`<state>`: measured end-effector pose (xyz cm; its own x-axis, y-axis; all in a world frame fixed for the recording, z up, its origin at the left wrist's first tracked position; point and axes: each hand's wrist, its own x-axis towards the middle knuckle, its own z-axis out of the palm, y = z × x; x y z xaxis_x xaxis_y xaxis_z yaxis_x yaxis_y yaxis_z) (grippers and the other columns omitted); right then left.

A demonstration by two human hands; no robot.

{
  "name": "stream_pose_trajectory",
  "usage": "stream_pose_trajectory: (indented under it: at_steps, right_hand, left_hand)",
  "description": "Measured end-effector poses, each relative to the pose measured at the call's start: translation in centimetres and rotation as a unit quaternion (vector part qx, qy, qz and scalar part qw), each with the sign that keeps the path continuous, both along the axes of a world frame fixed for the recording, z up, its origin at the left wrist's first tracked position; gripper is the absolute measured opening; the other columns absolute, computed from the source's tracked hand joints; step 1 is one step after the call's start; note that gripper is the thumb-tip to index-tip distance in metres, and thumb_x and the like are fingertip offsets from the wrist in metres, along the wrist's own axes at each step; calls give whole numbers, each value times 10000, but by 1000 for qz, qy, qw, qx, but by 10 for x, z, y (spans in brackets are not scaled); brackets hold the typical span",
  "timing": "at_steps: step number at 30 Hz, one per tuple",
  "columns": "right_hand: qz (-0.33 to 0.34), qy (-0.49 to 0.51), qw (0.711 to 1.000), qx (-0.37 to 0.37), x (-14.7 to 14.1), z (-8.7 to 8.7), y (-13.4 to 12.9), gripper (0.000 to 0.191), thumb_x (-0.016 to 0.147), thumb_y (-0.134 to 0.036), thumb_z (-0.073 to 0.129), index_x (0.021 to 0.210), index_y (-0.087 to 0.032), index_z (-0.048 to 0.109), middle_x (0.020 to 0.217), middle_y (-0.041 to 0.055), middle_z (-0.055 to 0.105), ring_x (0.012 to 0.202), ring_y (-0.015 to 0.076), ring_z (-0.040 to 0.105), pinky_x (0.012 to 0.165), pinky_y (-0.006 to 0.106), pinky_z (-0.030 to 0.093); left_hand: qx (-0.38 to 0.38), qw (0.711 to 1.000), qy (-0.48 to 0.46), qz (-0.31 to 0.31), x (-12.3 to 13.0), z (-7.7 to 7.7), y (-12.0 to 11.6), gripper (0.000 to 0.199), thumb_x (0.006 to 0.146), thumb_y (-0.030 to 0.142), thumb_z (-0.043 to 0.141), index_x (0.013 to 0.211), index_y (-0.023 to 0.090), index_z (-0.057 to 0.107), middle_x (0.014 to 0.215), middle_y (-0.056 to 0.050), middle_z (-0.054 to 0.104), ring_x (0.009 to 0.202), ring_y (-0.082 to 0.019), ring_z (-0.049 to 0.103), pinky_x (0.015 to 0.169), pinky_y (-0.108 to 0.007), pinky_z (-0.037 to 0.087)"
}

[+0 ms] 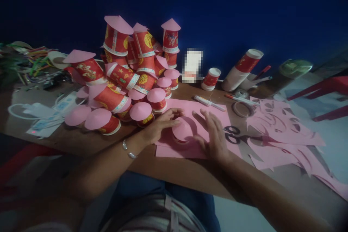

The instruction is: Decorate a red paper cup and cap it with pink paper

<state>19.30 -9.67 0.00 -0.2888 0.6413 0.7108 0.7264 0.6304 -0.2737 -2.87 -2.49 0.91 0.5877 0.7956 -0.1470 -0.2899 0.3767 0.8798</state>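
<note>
A paper cup topped with a pink paper cone (182, 129) stands upright on pink paper sheets (217, 116) in front of me. My left hand (163, 122) is at its far left side, fingers stretched out and apart, the thumb at the cone's edge. To the right, my right hand (213, 136) is open with fingers spread, the thumb close to the cone's right side. Neither hand visibly grips the cup. Black-handled scissors (231, 135) lie just beyond the right hand, their blades partly over pink scraps. A white marker (202, 100) rests on the sheets' far edge.
Red cups with pink cones (111, 98) are piled at the left. A white power strip (53, 116) with cables lies farther left. Behind are a single cup (211, 79) and a leaning cup stack (243, 69). A tape roll (243, 108) and cut pink scraps (282, 119) lie right.
</note>
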Motion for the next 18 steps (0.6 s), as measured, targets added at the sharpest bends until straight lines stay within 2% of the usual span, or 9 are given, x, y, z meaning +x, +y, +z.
stream_pose_trajectory:
  at_steps: [4, 7, 10, 13, 16, 18]
  right_hand:
    - [-6, -110, 993, 33, 0, -1, -4, 896, 1038, -550, 461, 1641, -41, 37, 1426, 219, 629, 1440, 325, 497, 1192, 559, 384]
    - [-12, -137, 990, 33, -4, -4, -7, 919, 1040, -599, 398, 1632, -8, 18, 1434, 239, 616, 1435, 333, 503, 1210, 569, 349]
    - [-27, -147, 988, 33, -9, -7, -8, 921, 1047, -576, 400, 1622, 25, 4, 1431, 269, 606, 1427, 340, 507, 1231, 576, 306]
    - [-47, -145, 988, 25, -10, -6, -9, 926, 1032, -573, 450, 1631, -2, 33, 1452, 265, 590, 1441, 346, 488, 1249, 579, 272]
    - [-61, -113, 992, 7, -5, 1, -8, 928, 996, -620, 494, 1647, -88, 100, 1523, 230, 534, 1475, 357, 440, 1249, 586, 277]
    - [-47, -81, 996, 1, -1, 5, -7, 873, 999, -611, 490, 1650, -149, 135, 1520, 192, 551, 1475, 350, 445, 1251, 591, 279]
  left_hand:
    - [4, 1000, 1, 5, -1, 1, 1, 470, 755, 279, 850, 1192, 212, 693, 1249, -91, 638, 1272, -255, 524, 1101, -373, 373]
    - [15, 1000, 2, 0, -2, 0, 2, 457, 755, 259, 852, 1184, 218, 699, 1238, -81, 640, 1273, -246, 523, 1120, -374, 360]
    - [31, 1000, 2, -4, -3, -1, 2, 449, 758, 242, 846, 1184, 220, 704, 1248, -83, 644, 1307, -252, 505, 1136, -379, 348]
    - [39, 999, 1, -7, -4, -1, 3, 466, 750, 239, 847, 1193, 223, 703, 1270, -89, 644, 1333, -266, 492, 1147, -393, 341]
    - [36, 999, 11, -7, -4, 0, 3, 465, 747, 257, 851, 1188, 226, 705, 1297, -90, 639, 1333, -271, 492, 1152, -401, 335]
    - [36, 999, 16, -6, -4, 0, 3, 463, 750, 260, 849, 1188, 226, 703, 1302, -90, 637, 1323, -273, 499, 1145, -401, 342]
